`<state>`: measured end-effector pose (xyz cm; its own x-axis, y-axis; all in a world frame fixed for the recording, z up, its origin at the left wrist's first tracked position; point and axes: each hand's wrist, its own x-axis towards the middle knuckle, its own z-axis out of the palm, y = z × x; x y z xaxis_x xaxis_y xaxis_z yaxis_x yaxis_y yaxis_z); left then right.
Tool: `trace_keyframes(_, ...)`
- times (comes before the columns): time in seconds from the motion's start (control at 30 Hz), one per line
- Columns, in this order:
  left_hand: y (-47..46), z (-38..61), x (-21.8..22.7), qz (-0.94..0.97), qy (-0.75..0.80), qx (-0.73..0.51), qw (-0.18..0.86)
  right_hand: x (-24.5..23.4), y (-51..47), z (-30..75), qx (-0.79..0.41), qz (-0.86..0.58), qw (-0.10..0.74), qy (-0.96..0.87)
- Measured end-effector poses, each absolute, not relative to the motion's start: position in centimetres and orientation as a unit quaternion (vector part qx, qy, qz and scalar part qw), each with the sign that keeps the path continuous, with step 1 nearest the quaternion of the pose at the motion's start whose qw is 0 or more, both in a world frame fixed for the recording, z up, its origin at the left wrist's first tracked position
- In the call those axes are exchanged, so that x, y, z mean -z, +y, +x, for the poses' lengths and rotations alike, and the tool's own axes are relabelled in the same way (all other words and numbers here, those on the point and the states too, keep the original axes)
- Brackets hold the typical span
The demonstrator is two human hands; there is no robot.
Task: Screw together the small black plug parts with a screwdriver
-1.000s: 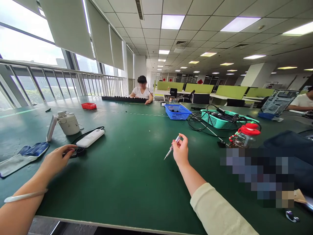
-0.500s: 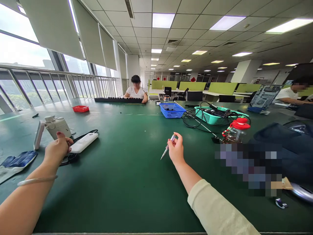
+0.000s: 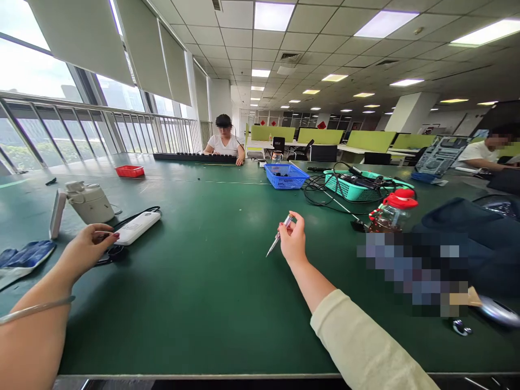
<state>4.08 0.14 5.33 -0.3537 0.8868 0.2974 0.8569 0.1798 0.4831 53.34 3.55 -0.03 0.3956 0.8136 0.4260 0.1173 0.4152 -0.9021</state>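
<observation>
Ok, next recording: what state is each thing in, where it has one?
Right hand: closed on the pen-like tool
Pen-like tool: held slanted, point down
Left hand: curled, grip unclear
White device: lying flat
Red-topped bottle: lid on
Blue basket: partly filled
Teal basket: piled full
Blinds: partly lowered
Ceiling lights: lit

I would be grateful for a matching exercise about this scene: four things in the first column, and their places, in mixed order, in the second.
Things:
1. blue basket
2. slim pointed tool
3. red tray
4. white device

Places:
A. just beside the left hand
B. on the left, farther away than the cream container
C. next to the turquoise basket
D. held in the right hand

Right pairs: 1-C, 2-D, 3-B, 4-A.
</observation>
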Motion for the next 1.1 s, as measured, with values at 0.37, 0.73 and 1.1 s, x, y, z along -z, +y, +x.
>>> trace_keyframes(0.37, -0.3, 4.8, -6.5, 0.620, 0.770, -0.147, -0.031, -0.3, 3.4, 53.4, -0.266, -0.483, 0.682, -0.480)
trace_keyframes(0.73, -0.5, 5.2, -6.7, 0.621, 0.769, -0.148, -0.040, -0.1, 3.6, 53.5, -0.263, -0.479, 0.684, -0.483)
trace_keyframes(1.1, -0.9, 6.0, -7.7, 0.568, 0.816, -0.095, -0.047, -0.3, 3.3, 53.4, -0.269, -0.481, 0.682, -0.481)
